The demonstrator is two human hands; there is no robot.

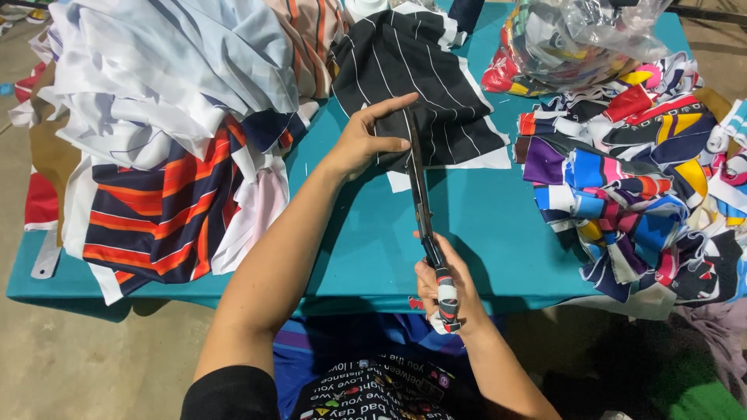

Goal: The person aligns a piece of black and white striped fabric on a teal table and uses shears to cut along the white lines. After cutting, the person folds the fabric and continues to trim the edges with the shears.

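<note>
Steel long-bladed scissors (420, 198) gripped at cloth-wrapped handle by right hand (445, 292), fingers closed round it. Left hand (366, 141) spread half open, thumb and fingers pinching edge of black white-pinstriped fabric piece (424, 85), held against blades at far middle of teal-covered table (482, 233). Cut judged best made with fabric kept taut, fingers kept clear of blades. Counted: one scissors, one pinstriped piece, one heap of white, orange and navy striped cloth (163, 132) at left, one heap of multicoloured printed pieces (630, 179) at right, one clear plastic bag (580, 35).

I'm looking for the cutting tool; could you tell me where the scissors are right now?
In the head view, the scissors are mid-table, handles in the right hand, blades reaching the black striped fabric held by the left hand.
</note>
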